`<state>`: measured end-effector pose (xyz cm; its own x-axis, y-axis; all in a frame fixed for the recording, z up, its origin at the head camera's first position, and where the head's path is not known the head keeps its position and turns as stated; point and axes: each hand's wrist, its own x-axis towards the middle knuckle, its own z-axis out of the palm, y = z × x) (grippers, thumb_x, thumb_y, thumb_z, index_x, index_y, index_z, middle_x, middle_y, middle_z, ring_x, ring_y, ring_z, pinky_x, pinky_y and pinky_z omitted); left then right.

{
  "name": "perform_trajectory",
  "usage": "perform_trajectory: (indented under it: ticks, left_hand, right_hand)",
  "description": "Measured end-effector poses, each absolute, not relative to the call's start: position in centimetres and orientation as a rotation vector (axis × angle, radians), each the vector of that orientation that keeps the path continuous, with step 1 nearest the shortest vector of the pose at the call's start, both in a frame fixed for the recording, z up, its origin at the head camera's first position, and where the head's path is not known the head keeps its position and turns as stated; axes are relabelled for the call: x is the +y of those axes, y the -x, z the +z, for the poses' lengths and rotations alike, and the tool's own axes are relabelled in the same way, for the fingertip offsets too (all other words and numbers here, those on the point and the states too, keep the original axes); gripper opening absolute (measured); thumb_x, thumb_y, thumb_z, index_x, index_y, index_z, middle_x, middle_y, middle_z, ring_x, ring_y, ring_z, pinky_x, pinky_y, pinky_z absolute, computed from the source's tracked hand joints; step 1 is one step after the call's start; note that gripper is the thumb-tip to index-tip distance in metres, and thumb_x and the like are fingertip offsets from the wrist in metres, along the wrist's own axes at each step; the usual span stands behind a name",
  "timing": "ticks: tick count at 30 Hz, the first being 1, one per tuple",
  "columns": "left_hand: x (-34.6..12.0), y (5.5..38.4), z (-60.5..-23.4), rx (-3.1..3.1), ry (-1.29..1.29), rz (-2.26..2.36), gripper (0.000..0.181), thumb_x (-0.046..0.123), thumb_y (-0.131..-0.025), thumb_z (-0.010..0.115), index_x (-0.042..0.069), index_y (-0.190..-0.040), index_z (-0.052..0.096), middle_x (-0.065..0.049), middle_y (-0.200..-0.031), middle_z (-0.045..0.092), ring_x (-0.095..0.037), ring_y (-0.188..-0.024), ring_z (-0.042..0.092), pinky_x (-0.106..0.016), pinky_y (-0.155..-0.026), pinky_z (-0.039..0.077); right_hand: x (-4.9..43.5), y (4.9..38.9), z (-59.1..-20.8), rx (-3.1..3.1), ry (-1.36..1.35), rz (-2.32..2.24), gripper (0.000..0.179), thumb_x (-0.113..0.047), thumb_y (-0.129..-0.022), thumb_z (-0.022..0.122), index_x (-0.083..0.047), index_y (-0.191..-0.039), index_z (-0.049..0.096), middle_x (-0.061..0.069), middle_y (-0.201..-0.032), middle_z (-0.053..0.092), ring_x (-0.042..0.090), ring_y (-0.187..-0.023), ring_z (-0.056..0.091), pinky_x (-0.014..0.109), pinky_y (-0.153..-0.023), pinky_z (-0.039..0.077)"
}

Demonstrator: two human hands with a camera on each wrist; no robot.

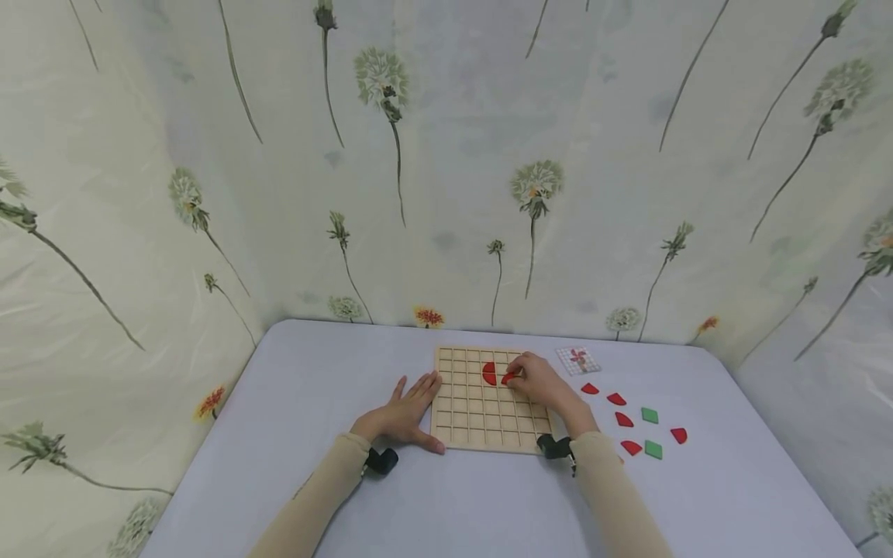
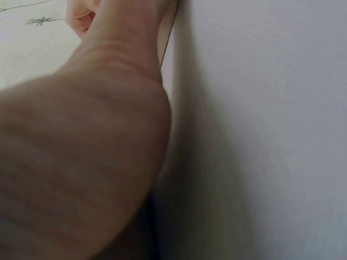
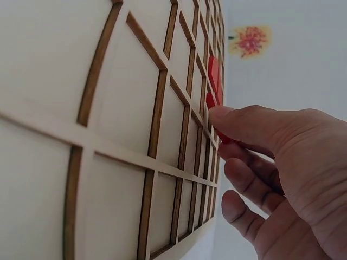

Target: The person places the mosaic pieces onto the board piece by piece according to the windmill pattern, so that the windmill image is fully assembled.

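Note:
A wooden grid board [image 1: 488,434] lies on the table. Two red quarter-circle tiles [image 1: 489,369] sit one above the other in its upper cells. Just right of them, my right hand [image 1: 544,384] pinches another red quarter-circle tile [image 1: 508,378] between thumb and fingers, at the board's surface; whether it is seated in a cell I cannot tell. The right wrist view shows this hand [image 3: 293,141] with its other fingers loosely bent. My left hand [image 1: 403,417] rests spread at the board's left edge; its wrist view shows mostly the thumb side [image 2: 108,124], blurred, fingers hidden.
A small patterned picture card [image 1: 577,359] lies beyond the board's upper right corner. Several loose red quarter-circle tiles [image 1: 624,419] and two green square tiles [image 1: 653,449] are scattered right of the board. A flower-print curtain [image 1: 446,194] stands behind the white table [image 1: 460,504].

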<state>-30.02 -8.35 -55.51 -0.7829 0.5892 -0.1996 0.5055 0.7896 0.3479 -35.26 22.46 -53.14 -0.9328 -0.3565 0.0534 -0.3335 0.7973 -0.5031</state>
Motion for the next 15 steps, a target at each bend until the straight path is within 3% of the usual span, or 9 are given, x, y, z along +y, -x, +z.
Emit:
perform_trajectory:
  ticks: [15]
  left_hand:
    - [-8.21, 29.86, -55.38, 2.69, -0.832, 0.41, 0.129, 0.074, -0.069, 0.067, 0.009, -0.156, -0.004, -0.006, -0.164, -0.008, -0.021, -0.151, -0.006, -0.054, -0.118, -0.01]
  right_hand:
    - [21.85, 34.54, -53.12, 2.965, 0.59, -0.769, 0.013, -0.009, -0.086, 0.069, -0.005, -0.098, 0.07, 0.006, -0.094, 0.063, 0.018, -0.081, 0.053, 0.036, -0.073, 0.048]
